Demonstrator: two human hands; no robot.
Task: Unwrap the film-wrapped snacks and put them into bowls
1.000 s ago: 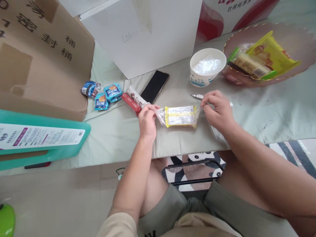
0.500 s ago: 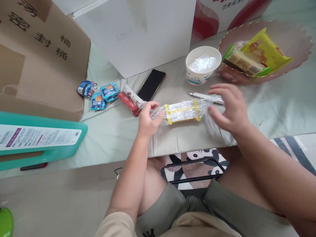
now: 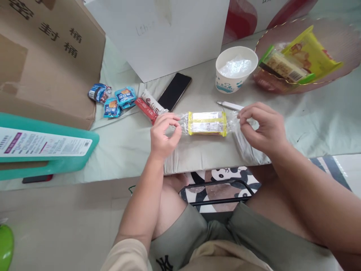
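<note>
A yellow-edged snack packet point(image 3: 207, 123) with a pale printed face lies wrapped in clear plastic film point(image 3: 232, 121) over the table's front part. My left hand point(image 3: 165, 135) pinches the film's left end between thumb and fingers. At the opposite end, my right hand point(image 3: 262, 126) grips the film the same way, so it stretches out to both sides of the packet. Just behind my right hand lies a white, slim utility knife or pen-like tool point(image 3: 229, 105), partly hidden by the hand. Beneath that hand is more crumpled clear plastic point(image 3: 248, 146).
A paper cup point(image 3: 229, 84) holding plastic film and a pink bowl point(image 3: 324, 84) of packaged snacks stand behind. A phone point(image 3: 175, 91), red-and-white bars point(image 3: 146, 109) and blue packets point(image 3: 112, 108) lie left. Boxes point(image 3: 64, 75) line the back; a teal container point(image 3: 90, 145) stands front left.
My right hand has closed from an open pose onto the right end of the film. My left hand has shifted slightly left, and the packet now lies straighter.
</note>
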